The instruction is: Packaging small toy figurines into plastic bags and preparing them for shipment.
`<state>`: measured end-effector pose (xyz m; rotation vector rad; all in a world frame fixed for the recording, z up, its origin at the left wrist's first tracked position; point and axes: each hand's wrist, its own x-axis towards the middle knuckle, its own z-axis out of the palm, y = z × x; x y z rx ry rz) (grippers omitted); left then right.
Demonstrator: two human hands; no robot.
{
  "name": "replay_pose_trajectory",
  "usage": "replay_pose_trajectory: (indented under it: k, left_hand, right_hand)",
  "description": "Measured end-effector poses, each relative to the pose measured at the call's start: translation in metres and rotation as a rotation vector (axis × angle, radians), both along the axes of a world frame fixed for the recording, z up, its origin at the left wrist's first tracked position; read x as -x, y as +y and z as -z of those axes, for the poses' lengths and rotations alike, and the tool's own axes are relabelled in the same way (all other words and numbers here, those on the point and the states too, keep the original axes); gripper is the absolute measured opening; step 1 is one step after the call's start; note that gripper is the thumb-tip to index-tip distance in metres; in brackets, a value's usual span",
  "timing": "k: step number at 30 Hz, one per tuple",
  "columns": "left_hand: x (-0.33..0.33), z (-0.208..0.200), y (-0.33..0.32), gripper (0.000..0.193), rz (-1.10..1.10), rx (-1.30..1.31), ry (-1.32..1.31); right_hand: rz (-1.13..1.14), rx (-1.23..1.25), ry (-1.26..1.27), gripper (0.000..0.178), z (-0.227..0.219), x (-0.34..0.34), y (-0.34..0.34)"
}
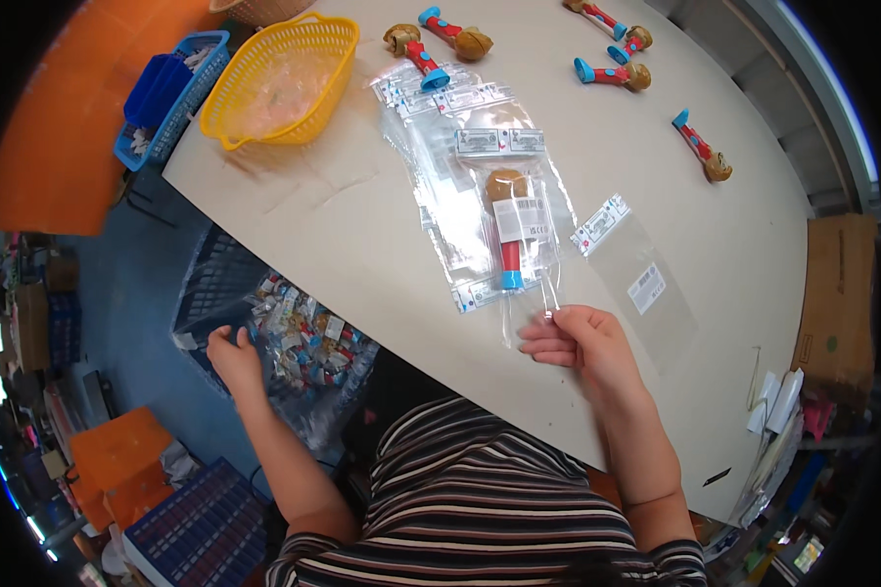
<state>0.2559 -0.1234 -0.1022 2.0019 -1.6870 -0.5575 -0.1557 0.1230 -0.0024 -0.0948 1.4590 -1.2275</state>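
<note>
My right hand (597, 342) pinches the lower edge of a clear plastic bag between thumb and index finger, its other fingers apart. Inside the bag is a toy (510, 256) with a red stem, a blue end and a round brown head; a white label covers its middle. Beneath it lies a fanned stack of flat clear bags (440, 196) with printed header strips. One single bag (646, 284) with a white label lies to the right. My left hand (235, 360) hangs off the table beside a blue crate, holding nothing, thumb and fingers apart.
The blue crate (198, 284) holds many bagged toys (308, 338). A yellow basket (338, 73) with clear plastic stands on the table's far left, a blue basket (127, 147) beyond it. Loose toys (617, 76) lie across the far side. A cardboard box (842, 303) stands at right.
</note>
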Motion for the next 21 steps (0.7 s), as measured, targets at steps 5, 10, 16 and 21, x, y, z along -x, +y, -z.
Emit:
replay_pose_trajectory:
  k: [5, 10, 16, 21]
  left_hand:
    - [0.128, -0.055, 0.050, 0.015, 0.386, 0.584, 0.143]
    - [0.220, -0.069, 0.099, 0.033, 1.284, 0.519, 0.313]
    - [0.254, -0.067, 0.101, 0.035, 1.377, 0.630, 0.286]
    - [0.252, -0.062, 0.100, 0.030, 1.416, 0.692, 0.310]
  right_hand:
    - [-0.070, 0.029, 0.104, 0.032, -0.001, 0.010, 0.015]
    - [-0.095, -0.002, 0.474, 0.020, 0.001, 0.021, 0.022]
    - [-0.466, 0.445, 1.773, 0.046, 0.009, 0.044, -0.001]
    - [-0.599, 0.716, 1.736, 0.033, 0.007, 0.052, -0.014]
